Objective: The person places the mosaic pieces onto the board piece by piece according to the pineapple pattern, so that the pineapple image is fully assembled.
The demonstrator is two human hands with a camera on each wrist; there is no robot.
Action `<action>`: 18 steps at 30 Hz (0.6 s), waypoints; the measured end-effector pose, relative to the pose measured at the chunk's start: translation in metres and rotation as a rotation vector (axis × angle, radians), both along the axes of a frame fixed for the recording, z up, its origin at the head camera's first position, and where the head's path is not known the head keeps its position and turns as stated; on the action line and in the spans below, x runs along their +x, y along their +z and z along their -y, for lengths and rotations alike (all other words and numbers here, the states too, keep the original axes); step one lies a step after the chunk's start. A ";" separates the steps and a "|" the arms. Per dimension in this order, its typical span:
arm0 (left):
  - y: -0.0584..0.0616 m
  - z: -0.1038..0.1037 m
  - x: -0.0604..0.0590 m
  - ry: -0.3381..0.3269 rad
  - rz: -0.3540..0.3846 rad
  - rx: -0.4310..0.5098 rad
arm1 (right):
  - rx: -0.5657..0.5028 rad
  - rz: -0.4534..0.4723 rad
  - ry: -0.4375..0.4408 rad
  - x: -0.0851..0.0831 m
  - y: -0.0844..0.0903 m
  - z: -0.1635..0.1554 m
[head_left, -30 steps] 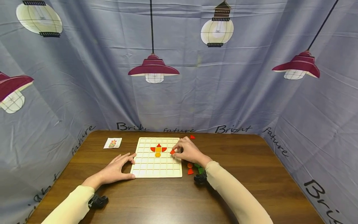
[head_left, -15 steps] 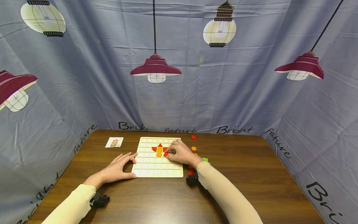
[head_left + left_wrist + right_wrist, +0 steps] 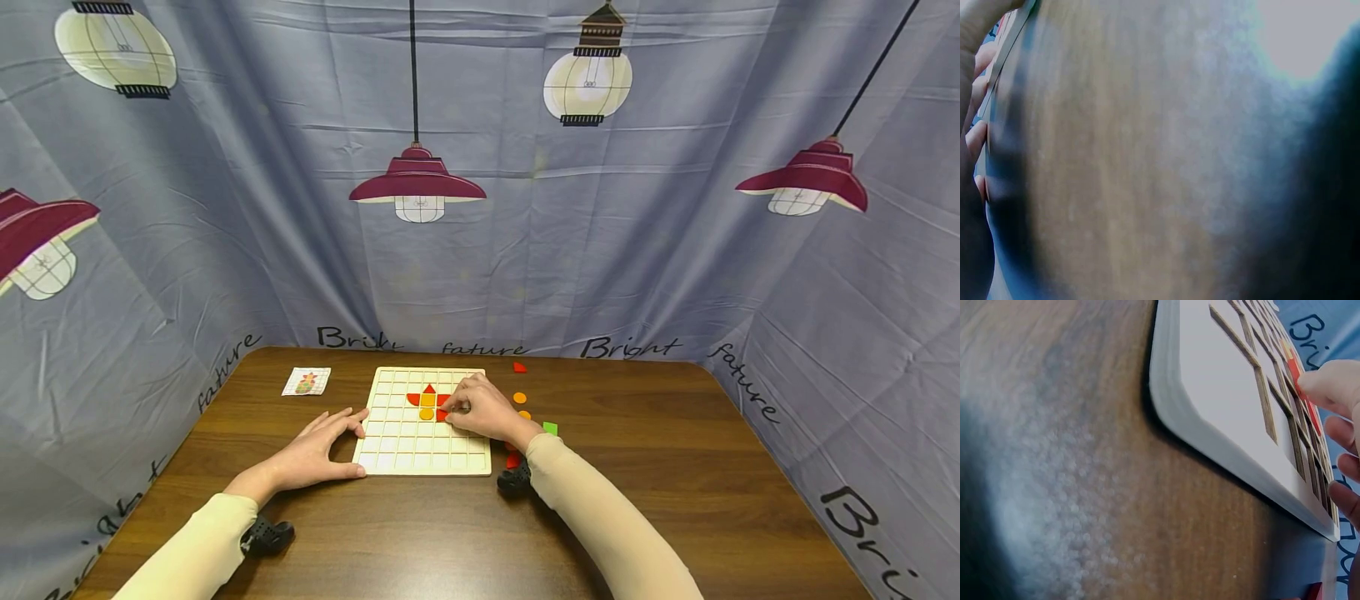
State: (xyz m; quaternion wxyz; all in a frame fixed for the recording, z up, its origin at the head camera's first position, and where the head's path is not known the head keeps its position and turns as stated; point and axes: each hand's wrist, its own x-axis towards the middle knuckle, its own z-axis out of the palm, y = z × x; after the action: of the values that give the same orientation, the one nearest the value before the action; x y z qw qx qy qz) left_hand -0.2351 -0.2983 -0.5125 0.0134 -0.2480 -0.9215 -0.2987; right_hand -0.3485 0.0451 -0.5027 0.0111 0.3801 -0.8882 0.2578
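A cream grid board (image 3: 397,457) lies on the table, set with an orange square (image 3: 427,400), an orange disc (image 3: 427,414), a red triangle (image 3: 429,388) and red curved pieces (image 3: 413,399). My right hand (image 3: 483,408) reaches over the board from the right, fingertips and thumb pinching a red piece (image 3: 441,416) that lies flat beside the orange disc. In the right wrist view the thumb (image 3: 1316,381) is right at the red pieces, and the fingers partly hide them. My left hand (image 3: 318,450) rests along the board's left edge, thumb near its front corner, fingers spread.
A small picture card (image 3: 307,382) lies left of the board. To the right are orange discs (image 3: 520,398), a light green piece (image 3: 551,428), a red piece (image 3: 513,460) near the right wrist and another red piece (image 3: 520,367) further back. A printed curtain (image 3: 480,275) surrounds the table.
My right hand has moved left across the board with the red piece, which now sits flat beside the orange disc. My left hand has stayed at the board's edge.
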 end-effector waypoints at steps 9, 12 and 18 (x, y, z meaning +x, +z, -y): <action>0.000 0.000 -0.001 0.001 0.007 0.000 | -0.021 0.009 -0.079 0.001 -0.003 0.005; 0.000 0.000 -0.001 -0.001 0.008 -0.001 | -0.012 -0.003 -0.111 0.002 -0.003 0.008; 0.001 0.000 -0.001 -0.001 0.015 0.001 | -0.016 0.007 -0.122 0.005 -0.002 0.009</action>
State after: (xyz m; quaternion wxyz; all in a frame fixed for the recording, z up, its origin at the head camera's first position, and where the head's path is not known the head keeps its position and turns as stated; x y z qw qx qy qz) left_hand -0.2358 -0.2983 -0.5118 0.0064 -0.2460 -0.9214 -0.3009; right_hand -0.3435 0.0366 -0.5050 0.0270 0.3245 -0.9075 0.2652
